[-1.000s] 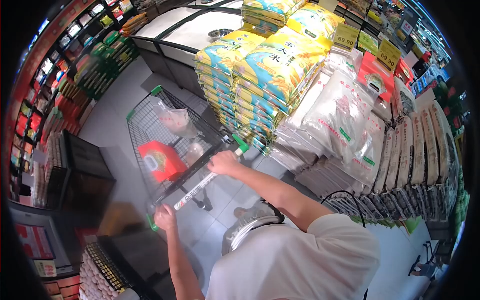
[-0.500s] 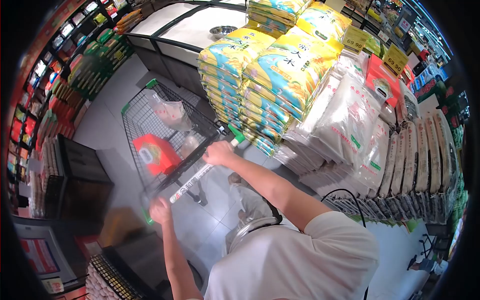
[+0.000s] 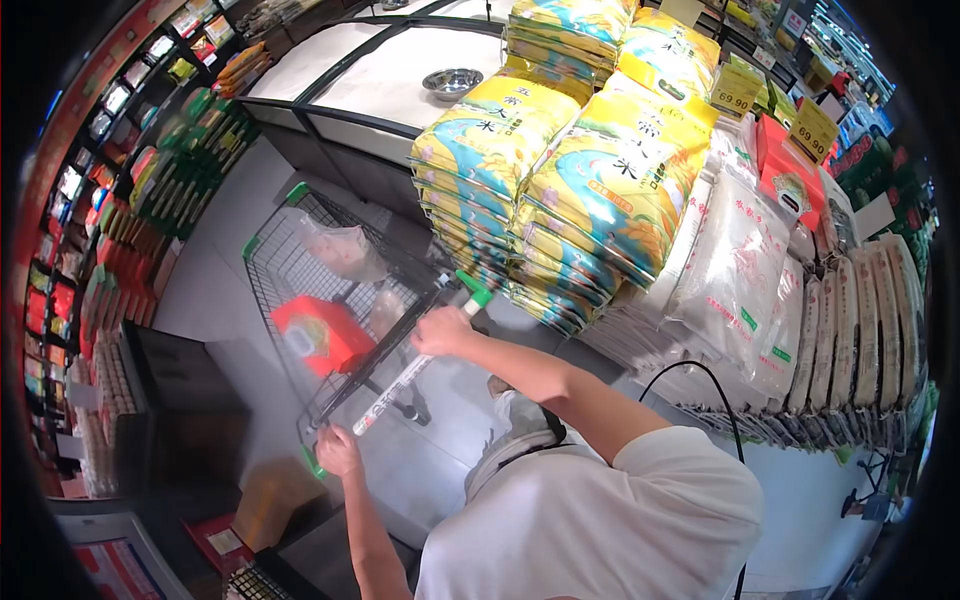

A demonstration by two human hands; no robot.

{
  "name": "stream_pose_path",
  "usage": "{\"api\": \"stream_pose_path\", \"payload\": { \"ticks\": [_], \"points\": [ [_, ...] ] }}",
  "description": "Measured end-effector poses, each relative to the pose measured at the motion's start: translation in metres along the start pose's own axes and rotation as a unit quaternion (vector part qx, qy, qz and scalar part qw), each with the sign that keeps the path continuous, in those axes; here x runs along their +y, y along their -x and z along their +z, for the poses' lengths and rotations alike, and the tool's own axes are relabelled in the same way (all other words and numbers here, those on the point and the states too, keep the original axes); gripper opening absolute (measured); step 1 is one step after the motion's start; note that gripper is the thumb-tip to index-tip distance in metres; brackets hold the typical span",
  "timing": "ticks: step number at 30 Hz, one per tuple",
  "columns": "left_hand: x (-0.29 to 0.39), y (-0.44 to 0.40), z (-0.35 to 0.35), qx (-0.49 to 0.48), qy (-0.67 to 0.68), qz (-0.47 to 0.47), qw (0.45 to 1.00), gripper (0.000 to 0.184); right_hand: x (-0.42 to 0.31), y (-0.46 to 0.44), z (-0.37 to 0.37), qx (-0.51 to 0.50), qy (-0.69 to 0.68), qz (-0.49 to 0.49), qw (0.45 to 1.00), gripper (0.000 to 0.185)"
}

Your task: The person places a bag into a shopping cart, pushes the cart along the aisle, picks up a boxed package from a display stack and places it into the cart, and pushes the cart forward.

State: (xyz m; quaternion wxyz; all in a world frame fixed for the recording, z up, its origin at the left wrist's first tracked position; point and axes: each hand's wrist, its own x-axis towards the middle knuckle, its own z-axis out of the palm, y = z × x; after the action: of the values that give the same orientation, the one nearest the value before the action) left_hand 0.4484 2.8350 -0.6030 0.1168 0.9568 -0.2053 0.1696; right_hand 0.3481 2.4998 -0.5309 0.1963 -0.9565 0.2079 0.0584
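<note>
Both of my hands grip the white handlebar of a shopping cart (image 3: 396, 388). My left hand (image 3: 339, 450) is closed around the bar near its lower-left end, beside a green end cap. Toward the other green end, my right hand (image 3: 443, 331) wraps the same bar. Inside the wire basket lie a red package (image 3: 322, 334) with a pale handle opening, a clear plastic bag (image 3: 345, 250) with pale contents, and a smaller clear bag (image 3: 385, 312). What the bags contain is too blurred to tell.
Tall stacks of yellow and blue rice bags (image 3: 622, 165) stand right of the cart, with white bags (image 3: 735, 260) beyond. Ahead are bins of white grain (image 3: 375, 70) holding a metal bowl (image 3: 452, 82). Packed shelves and a dark stand (image 3: 190, 390) line the left. Grey tiled floor (image 3: 215, 270) lies between.
The cart and my hands sit slightly lower and further right in view. The rice stacks have shifted right and grown a little larger. Both hands keep hold of the handlebar.
</note>
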Motion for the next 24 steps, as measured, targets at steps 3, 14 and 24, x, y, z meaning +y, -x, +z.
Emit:
{"api": "stream_pose_path", "payload": {
  "ticks": [3, 14, 24],
  "points": [
    [-0.002, -0.024, 0.015, 0.0, -0.015, 0.008, 1.0, 0.036, 0.001, -0.026, 0.001, 0.013, 0.005, -0.012, 1.0, 0.044],
    [-0.013, -0.1, 0.052, 0.009, -0.009, -0.002, 1.0, 0.037, -0.004, -0.105, -0.013, 0.009, -0.011, -0.023, 1.0, 0.047],
    [-0.026, -0.143, 0.074, -0.01, 0.011, 0.017, 1.0, 0.037, -0.011, -0.147, -0.017, 0.015, -0.013, -0.013, 1.0, 0.046]
  ]
}}
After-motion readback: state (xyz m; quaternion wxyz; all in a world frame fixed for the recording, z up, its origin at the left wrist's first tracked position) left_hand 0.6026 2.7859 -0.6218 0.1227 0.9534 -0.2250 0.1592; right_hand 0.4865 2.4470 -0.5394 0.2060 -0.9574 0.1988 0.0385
